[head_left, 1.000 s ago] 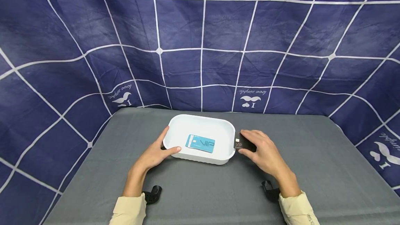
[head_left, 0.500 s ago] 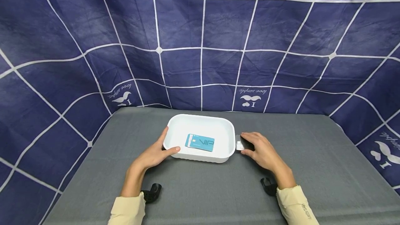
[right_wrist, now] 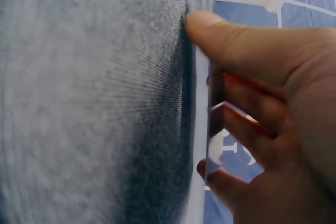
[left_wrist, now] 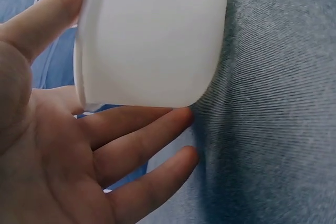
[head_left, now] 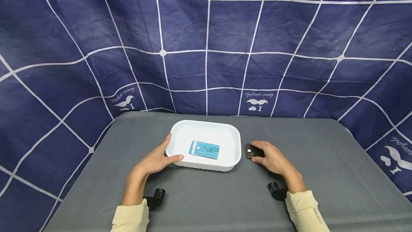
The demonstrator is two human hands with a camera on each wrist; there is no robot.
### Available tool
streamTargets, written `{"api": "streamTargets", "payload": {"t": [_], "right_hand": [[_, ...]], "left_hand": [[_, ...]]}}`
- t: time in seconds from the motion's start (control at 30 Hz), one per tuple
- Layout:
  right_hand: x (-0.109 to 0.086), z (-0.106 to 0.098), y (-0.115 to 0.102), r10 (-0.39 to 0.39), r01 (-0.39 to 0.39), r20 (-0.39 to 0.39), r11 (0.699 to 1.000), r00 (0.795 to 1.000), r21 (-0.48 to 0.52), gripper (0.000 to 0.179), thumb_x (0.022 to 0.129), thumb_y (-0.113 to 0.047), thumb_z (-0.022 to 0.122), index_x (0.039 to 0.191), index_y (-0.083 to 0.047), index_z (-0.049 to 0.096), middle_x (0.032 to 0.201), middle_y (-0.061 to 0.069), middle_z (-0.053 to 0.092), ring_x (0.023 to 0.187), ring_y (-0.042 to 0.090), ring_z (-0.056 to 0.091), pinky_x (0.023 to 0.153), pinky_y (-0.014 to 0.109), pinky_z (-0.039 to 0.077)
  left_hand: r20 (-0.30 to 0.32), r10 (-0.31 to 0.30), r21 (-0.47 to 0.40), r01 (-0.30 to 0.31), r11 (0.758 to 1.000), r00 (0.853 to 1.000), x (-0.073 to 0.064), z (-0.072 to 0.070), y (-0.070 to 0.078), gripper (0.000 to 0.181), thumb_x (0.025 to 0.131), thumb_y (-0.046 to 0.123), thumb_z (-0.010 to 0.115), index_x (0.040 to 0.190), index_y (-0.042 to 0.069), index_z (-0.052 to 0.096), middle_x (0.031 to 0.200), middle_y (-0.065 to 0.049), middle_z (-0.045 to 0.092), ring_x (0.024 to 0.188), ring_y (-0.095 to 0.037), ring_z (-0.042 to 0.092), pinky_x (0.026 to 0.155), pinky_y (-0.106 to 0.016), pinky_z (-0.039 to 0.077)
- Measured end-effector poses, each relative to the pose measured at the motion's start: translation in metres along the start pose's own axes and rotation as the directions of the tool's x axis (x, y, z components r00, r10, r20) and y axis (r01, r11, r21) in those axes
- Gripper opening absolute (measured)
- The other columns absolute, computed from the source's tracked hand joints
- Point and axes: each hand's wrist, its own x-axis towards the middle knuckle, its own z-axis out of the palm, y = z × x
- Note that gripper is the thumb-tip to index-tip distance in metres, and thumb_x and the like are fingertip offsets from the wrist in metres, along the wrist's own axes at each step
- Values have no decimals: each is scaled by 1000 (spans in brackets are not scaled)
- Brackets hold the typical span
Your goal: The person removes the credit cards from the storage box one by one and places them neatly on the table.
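Observation:
A white rounded tray [head_left: 188,131] stands on the grey surface in the middle of the head view. Inside it, blue cards [head_left: 209,150] marked VIP lie overlapping, flat on the bottom. My left hand [head_left: 156,159] grips the tray's left end, thumb at the front rim; the left wrist view shows the fingers spread along its outer wall [left_wrist: 152,40]. To the right of the tray, my right hand [head_left: 273,159] pinches a black VIP card [head_left: 250,151] between thumb and fingers. In the right wrist view the card [right_wrist: 201,114] appears edge-on, close over the cloth.
The grey cloth-covered table [head_left: 212,199] runs all around the tray. A blue curtain [head_left: 231,71] with a white grid rises behind the table's back edge and along both sides. Black wrist mounts [head_left: 155,199] sit on both forearms.
My right hand has drawn the black card away from the tray's right wall and lower, leaving a gap between them. The left hand keeps its grip on the tray.

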Motion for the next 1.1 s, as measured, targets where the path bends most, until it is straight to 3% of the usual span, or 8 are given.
{"api": "streamTargets", "payload": {"t": [0.2, 0.43, 0.7, 0.87, 1.1], "right_hand": [[-1, 3, 8, 19, -20, 12, 996, 1000, 83, 52, 81, -10, 80, 127, 6, 62, 125, 20, 63, 119, 41, 54, 100, 56, 38], [-1, 3, 14, -11, 4, 47, 991, 999, 137, 50, 86, -9, 76, 131, 8, 58, 131, 21, 58, 124, 41, 49, 103, 56, 35], [-2, 5, 17, -54, 50, 24, 988, 998, 147, 50, 86, -5, 75, 131, 8, 58, 130, 22, 59, 122, 42, 50, 101, 57, 35], [-3, 6, 16, -68, 69, -13, 988, 998, 141, 48, 83, -4, 76, 128, 6, 61, 124, 19, 63, 118, 41, 54, 98, 57, 38], [-2, 6, 16, -17, 16, 8, 989, 1000, 145, 49, 83, -4, 77, 129, 4, 62, 125, 19, 63, 119, 40, 54, 100, 56, 38]], "left_hand": [[-4, -26, 68, 26, 997, 1000, -5, -1, 6, 109, 86, 44, 74, 157, -2, 5, 155, -29, 23, 140, -43, 28, 109, -58, 26], [-7, -81, 134, 81, 988, 997, -12, 0, 19, 107, 87, 42, 74, 155, -5, 7, 152, -33, 28, 137, -47, 33, 106, -59, 30], [-13, -77, 159, 78, 984, 997, -11, -1, 20, 107, 87, 42, 75, 155, -6, 8, 150, -35, 29, 136, -48, 34, 106, -59, 30], [8, -70, 83, 69, 994, 997, -8, -1, 14, 111, 86, 41, 76, 156, -4, 2, 156, -31, 19, 140, -45, 26, 109, -59, 25], [47, -26, -48, 28, 998, 999, -1, -1, -4, 118, 85, 41, 76, 157, 6, -11, 163, -18, -5, 147, -37, 5, 114, -57, 11]]}}
